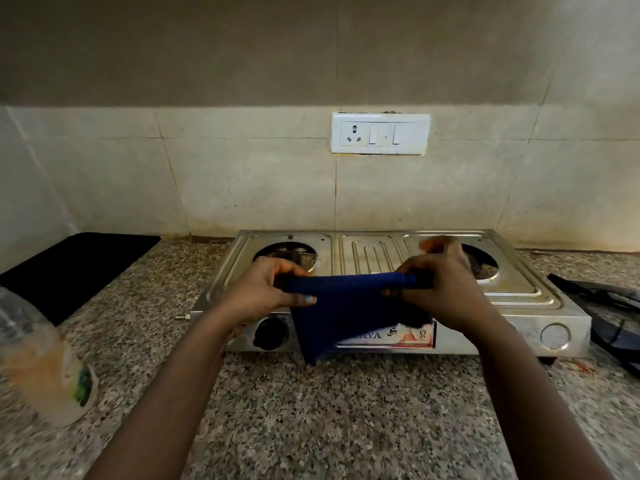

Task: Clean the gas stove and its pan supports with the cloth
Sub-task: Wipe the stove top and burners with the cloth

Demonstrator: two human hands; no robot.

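Left hand (266, 292) and right hand (440, 289) each gripping blue cloth (349, 313) above stove (367, 258) front edge, bare desk (311, 410) toward near edge, plastic bottle (38, 362) at left edge

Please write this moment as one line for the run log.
left hand: grip on cloth | right hand: grip on cloth | cloth: stretched above stove | pan supports: off, right of stove

Both forearms are bare, with no sleeves, watch or bracelets in view. The left hand (266, 289) shows pale blue polish on its thumbnail; the right hand (440, 289) wears no rings.
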